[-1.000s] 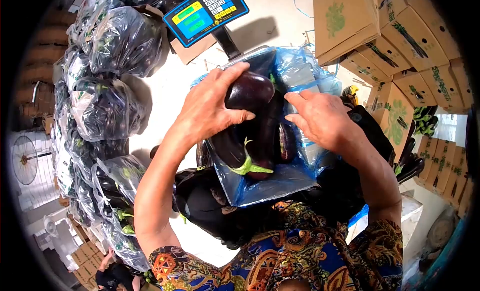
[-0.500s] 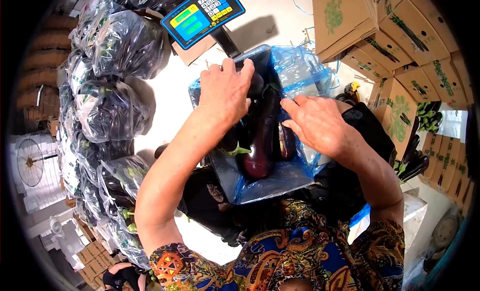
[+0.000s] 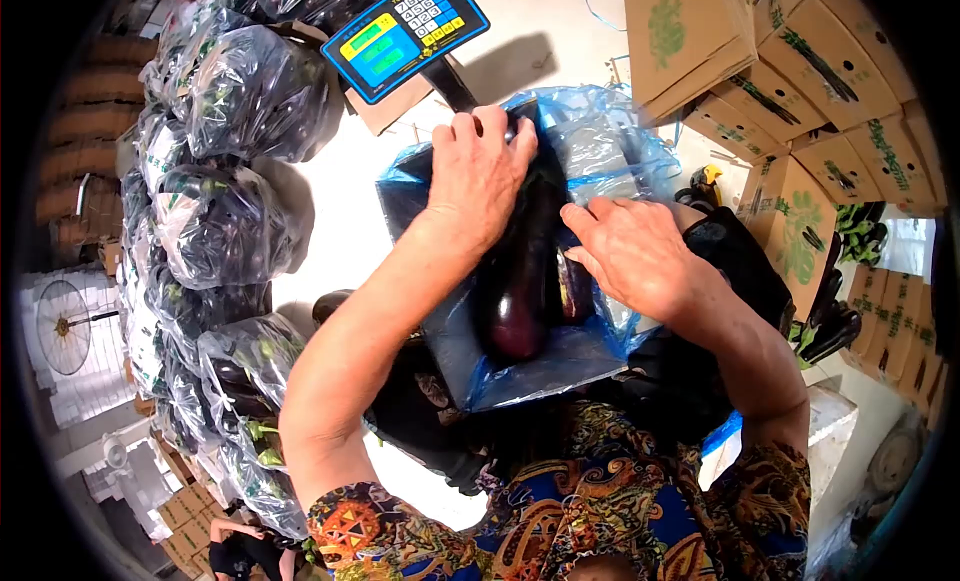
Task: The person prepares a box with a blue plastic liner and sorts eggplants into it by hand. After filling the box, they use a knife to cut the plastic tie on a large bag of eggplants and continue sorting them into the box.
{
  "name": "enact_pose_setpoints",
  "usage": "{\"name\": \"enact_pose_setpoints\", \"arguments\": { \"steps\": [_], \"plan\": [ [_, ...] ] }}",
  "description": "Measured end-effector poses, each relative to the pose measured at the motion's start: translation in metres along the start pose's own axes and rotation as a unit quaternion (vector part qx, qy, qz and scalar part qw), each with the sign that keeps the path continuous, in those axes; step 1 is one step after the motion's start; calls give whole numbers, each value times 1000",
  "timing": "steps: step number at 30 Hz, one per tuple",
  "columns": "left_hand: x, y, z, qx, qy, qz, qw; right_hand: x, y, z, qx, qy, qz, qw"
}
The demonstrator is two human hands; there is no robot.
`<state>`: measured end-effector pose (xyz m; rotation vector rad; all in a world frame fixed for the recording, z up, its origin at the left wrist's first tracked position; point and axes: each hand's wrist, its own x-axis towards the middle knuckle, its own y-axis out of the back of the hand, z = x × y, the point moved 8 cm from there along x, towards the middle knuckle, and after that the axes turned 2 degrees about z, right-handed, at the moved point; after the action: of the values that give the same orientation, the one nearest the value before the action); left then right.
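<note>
A box lined with blue plastic (image 3: 530, 383) stands in front of me, with eggplants inside. A large, glossy dark eggplant (image 3: 515, 316) lies lengthwise along its middle. Beside it, against the right wall, a slimmer eggplant (image 3: 574, 289) is partly covered. At the far end of the box my left hand (image 3: 478, 176) has its fingers curled over a dark eggplant, mostly hidden beneath them. My right hand (image 3: 632, 253) is bent over the right wall, its fingertips closed on the blue plastic liner (image 3: 610, 186), close to the slimmer eggplant.
A digital scale display (image 3: 405, 36) stands beyond the box. Clear bags of eggplants (image 3: 225, 221) are piled along the left. Cardboard cartons (image 3: 690, 41) are stacked at the right, with loose eggplants (image 3: 830, 326) beside them. Another person (image 3: 250, 549) is at the lower left.
My left hand has moved right and settled over the eggplant at the far end. The large eggplant has shifted slightly. My right hand has stayed almost where it was.
</note>
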<state>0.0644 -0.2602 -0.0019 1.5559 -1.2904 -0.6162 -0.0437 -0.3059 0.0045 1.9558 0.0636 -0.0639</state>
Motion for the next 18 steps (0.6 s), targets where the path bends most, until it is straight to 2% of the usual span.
{"name": "enact_pose_setpoints", "arguments": {
  "steps": [9, 15, 18],
  "plan": [
    [-24, 2, 1, -10, 44, 40, 998, -3, 0, 0, 12, 7, 3, 1000],
    [-14, -23, 0, -33, 70, -27, 997, -1, 0, 2, 2, 7, -7, 1000],
    [-13, -7, -3, -116, 66, -1, 991, -2, 2, 4, 2, 2, -5, 1000]
  ]
}}
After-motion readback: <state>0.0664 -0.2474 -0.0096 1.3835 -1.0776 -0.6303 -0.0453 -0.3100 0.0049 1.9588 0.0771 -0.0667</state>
